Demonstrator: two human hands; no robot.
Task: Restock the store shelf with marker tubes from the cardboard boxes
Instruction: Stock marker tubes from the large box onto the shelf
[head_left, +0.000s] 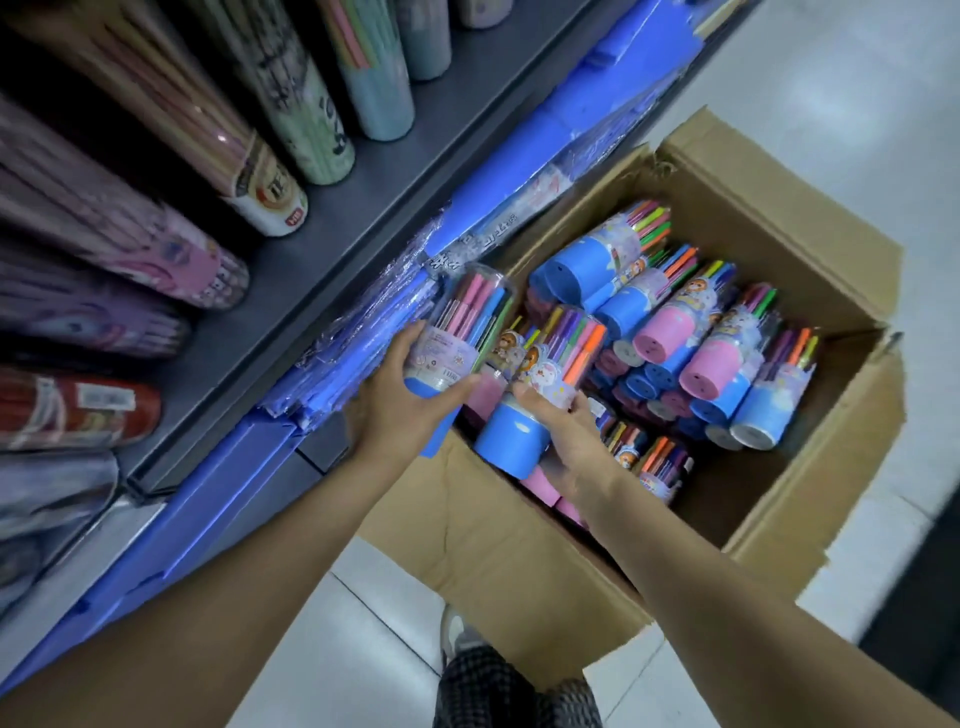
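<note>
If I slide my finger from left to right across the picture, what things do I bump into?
Red tube on the shelf → left hand holding a marker tube → right hand holding a blue-bottomed tube → cardboard box full of tubes.

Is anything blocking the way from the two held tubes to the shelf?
Nothing visible does. The left hand and right hand each grip a marker tube above the cardboard box; bare shelf lies open beside them.
</note>
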